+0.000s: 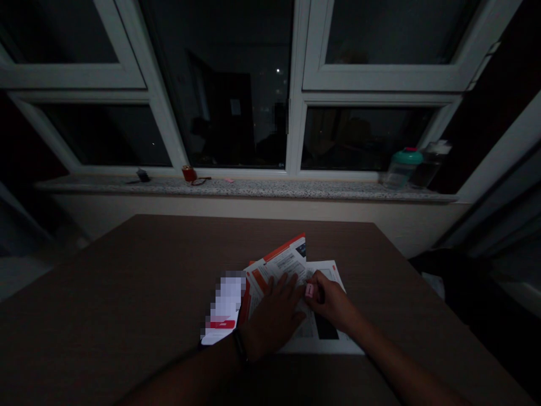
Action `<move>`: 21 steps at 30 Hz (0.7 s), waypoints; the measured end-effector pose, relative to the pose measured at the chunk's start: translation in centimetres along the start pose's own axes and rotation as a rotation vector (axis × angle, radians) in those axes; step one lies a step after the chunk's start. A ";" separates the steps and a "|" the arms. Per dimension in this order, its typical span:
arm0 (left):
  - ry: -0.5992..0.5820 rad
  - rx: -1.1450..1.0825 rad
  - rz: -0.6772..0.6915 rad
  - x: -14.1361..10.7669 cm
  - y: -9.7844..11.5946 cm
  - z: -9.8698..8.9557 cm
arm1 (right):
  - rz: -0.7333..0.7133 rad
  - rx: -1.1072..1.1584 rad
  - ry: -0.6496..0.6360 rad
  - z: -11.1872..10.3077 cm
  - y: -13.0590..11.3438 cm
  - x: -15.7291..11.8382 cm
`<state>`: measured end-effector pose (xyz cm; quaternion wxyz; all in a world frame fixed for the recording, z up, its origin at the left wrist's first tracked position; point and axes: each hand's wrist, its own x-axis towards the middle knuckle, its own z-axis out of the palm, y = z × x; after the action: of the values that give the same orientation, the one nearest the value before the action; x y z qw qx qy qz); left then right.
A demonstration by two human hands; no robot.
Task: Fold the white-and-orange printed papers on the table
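My left hand (pixel 276 310) lies flat with fingers apart on a printed booklet (pixel 276 268) that has orange edging and white pages. A dark band (pixel 240 348) circles my left wrist. One leaf of the booklet is raised at an angle near its top, over the white page (pixel 327 269) on the right. My right hand (pixel 332 299) is closed around a small pink block (pixel 309 290), held against the page beside my left fingertips. The dim light hides what kind of thing the pink block is. Left of the booklet is a bright screen-like panel (pixel 226 301), partly pixelated.
The brown table (pixel 139 282) stands before a stone windowsill (pixel 262 189). A turquoise-lidded bottle (pixel 401 169) and a clear bottle (pixel 433 163) stand on the sill's right side. Toward its left are a small red jar (pixel 189 173) and a dark little bottle (pixel 142 175).
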<state>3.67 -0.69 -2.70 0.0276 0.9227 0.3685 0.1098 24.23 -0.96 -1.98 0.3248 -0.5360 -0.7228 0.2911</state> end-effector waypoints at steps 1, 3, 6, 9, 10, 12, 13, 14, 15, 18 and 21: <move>-0.001 -0.002 0.001 0.0 0.0 0.0 | 0.015 0.006 0.014 0.0 0.0 0.0; -0.009 -0.004 -0.002 0.1 0.1 -0.1 | 0.031 0.021 0.043 0.1 0.1 0.0; -0.021 -0.006 -0.012 0.1 0.2 -0.3 | -0.001 0.016 0.018 0.1 0.4 0.0; -0.007 -0.013 -0.020 0.0 0.3 -0.3 | -0.048 0.002 -0.055 0.0 0.4 -0.2; -0.005 -0.014 -0.021 0.0 0.3 -0.4 | -0.059 0.008 -0.076 -0.1 0.3 -0.3; -0.010 -0.009 -0.024 0.0 0.3 -0.4 | -0.070 0.022 -0.099 -0.1 0.2 -0.4; -0.017 -0.004 -0.023 0.0 0.3 -0.4 | -0.068 0.027 -0.092 -0.2 0.1 -0.4; -0.023 0.002 -0.022 0.0 0.3 -0.4 | -0.060 0.027 -0.077 -0.2 0.1 -0.3; -0.023 0.007 -0.021 0.0 0.3 -0.3 | -0.048 0.023 -0.054 -0.2 0.1 -0.3; 0.000 0.009 -0.012 0.0 0.2 -0.2 | -0.019 0.012 -0.002 -0.1 0.3 -0.1; 0.004 0.015 -0.004 0.0 0.2 -0.1 | -0.042 0.028 -0.046 -0.2 0.4 -0.1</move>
<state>3.78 -0.84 -2.58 0.0202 0.9219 0.3714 0.1087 24.62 -0.96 -2.15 0.3215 -0.5093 -0.7371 0.3066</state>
